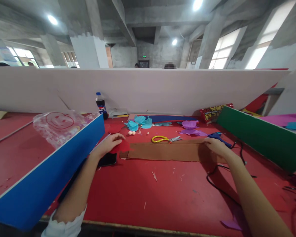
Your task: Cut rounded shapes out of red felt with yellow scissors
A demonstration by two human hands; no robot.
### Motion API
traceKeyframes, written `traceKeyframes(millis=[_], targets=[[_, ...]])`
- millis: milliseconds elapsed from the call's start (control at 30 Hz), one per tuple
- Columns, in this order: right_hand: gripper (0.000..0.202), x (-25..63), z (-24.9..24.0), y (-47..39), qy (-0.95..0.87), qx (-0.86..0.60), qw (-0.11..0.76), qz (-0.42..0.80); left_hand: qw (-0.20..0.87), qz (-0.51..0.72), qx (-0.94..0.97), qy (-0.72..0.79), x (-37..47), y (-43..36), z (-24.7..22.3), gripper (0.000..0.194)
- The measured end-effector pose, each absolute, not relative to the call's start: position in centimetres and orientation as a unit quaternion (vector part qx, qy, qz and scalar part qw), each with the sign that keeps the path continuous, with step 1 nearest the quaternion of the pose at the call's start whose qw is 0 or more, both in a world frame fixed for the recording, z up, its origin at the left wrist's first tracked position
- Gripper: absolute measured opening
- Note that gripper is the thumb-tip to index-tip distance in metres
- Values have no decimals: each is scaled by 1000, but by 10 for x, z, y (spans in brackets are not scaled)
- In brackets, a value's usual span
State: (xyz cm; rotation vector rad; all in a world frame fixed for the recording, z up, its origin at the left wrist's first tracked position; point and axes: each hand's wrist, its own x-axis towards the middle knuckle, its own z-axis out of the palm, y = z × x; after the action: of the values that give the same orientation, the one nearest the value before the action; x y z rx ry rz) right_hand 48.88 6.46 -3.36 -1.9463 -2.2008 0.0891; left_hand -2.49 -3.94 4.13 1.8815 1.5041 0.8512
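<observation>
My left hand [111, 144] has its fingers closed on a rounded red paper piece [120, 147], beside a dark phone-like slab [108, 160]. A long brown paper strip [162, 152] lies flat across the red table. At its right end, my right hand [215, 146] pinches the upper edge; some fingertips are hidden. Yellow-handled scissors [162, 139] rest just behind the strip, blades pointing right. Blue paper flowers [139, 123], a purple paper flower [190, 126] and small pale beads [131, 133] sit farther back. A dark blue tool [219, 138] with a black cord is close behind my right hand.
A blue divider [64, 168] stands left and a green divider [259, 138] right. A white partition [150, 89] closes the back. Near it are a cola bottle [101, 106] and a red snack bag [213, 113]. Black cord [218, 186] loops beside my right forearm; clear plastic [60, 125] lies left.
</observation>
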Motion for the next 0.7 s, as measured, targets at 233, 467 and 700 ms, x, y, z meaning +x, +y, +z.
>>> traceKeyframes(millis=[233,467,700], targets=[[32,480,-45,60,-743,-662,84,-57,221,356,751,511,47,-6,-12,23],[31,478,-50,59,-742,-664,74,-49,176,286,787,517,52,6,-30,33],[30,477,-45,54,-723,-687,66,-31,126,239,823,500,42,0,-36,39]])
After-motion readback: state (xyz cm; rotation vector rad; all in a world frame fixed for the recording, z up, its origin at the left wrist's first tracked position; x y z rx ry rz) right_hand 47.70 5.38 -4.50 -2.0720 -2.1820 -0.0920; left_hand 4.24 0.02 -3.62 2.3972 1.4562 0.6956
